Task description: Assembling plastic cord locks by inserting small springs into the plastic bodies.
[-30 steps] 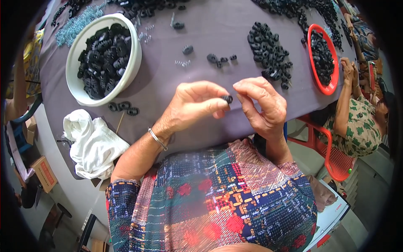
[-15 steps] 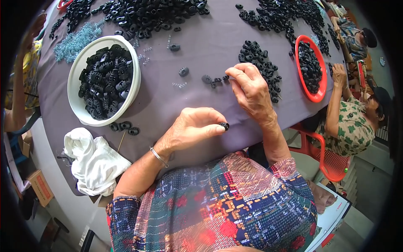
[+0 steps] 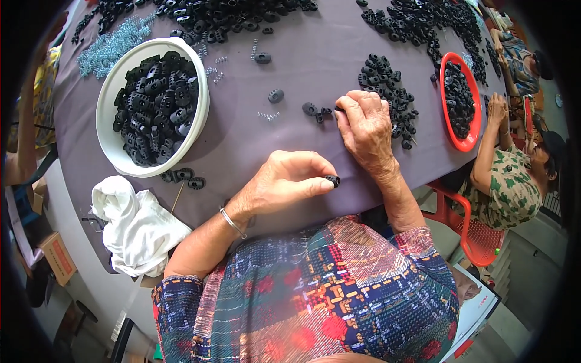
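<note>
My left hand (image 3: 284,181) pinches a small ribbed black plastic cord-lock piece (image 3: 332,180) between thumb and forefinger, above the near edge of the cloth. Farther right, my right hand (image 3: 365,128) is closed, its thumb and fingertips together on a small black plastic part (image 3: 340,109) that is mostly hidden. Just left of those fingertips lie a few loose black parts (image 3: 310,109). A single oval black cord-lock piece (image 3: 275,95) and some thin metal springs (image 3: 268,115) rest on the cloth between the hands and the white bowl.
A white bowl (image 3: 204,115) of black pieces stands at left, with a blue-grey spring heap (image 3: 115,48) behind it. A white cloth (image 3: 136,230) lies at the near left. Black piles (image 3: 387,85) and a red basin (image 3: 447,115) are at right, near a seated co-worker (image 3: 508,187).
The whole view has shifted, moving the table things slightly rightward and up. My right fingers have curled in more around the small part. My left hand keeps its pinch on the black piece.
</note>
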The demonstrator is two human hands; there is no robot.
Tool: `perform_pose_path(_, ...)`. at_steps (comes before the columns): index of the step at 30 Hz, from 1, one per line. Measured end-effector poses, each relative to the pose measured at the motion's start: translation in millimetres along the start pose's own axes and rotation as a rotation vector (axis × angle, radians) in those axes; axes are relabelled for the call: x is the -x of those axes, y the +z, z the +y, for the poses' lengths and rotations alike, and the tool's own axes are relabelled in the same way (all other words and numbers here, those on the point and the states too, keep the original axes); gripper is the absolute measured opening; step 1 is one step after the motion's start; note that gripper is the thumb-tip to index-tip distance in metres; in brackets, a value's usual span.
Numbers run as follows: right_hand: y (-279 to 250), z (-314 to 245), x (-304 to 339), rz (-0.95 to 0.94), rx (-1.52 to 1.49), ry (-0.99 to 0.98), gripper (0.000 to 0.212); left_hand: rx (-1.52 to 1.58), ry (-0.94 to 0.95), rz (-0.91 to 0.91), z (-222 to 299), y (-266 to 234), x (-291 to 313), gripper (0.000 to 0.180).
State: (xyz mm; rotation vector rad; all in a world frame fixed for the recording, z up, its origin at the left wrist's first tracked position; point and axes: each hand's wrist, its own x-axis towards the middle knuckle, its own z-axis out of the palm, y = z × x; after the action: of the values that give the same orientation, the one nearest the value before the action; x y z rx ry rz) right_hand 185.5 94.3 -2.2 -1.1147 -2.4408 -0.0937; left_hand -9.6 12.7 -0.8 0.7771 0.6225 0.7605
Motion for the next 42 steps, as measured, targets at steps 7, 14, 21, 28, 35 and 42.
perform_pose_path(7, -28, -12, -2, -0.115, -0.674, 0.333, 0.019, 0.125, 0.039, 0.088, -1, 0, 3, 0.017)
perform_pose_path(14, -48, -20, 10, -0.257, -1.407, 0.763, 0.013, 0.196, 0.142, 0.204, -2, -3, -1, 0.016)
perform_pose_path(21, -56, -32, 11, -0.213, -1.376, 0.713, 0.015, 0.141, 0.140, 0.209, -1, 0, -1, 0.018)
perform_pose_path(28, -53, -37, 10, -0.142, -1.400, 0.646, 0.012, 0.101, 0.137, 0.205, -3, -1, -1, 0.018)
perform_pose_path(35, -55, -39, 12, -0.168, -1.396, 0.669, 0.013, 0.079, 0.147, 0.220, -4, 1, -2, 0.019)
perform_pose_path(42, -51, -36, 15, -0.179, -1.390, 0.662, 0.011, 0.053, 0.124, 0.227, -3, 3, -1, 0.019)
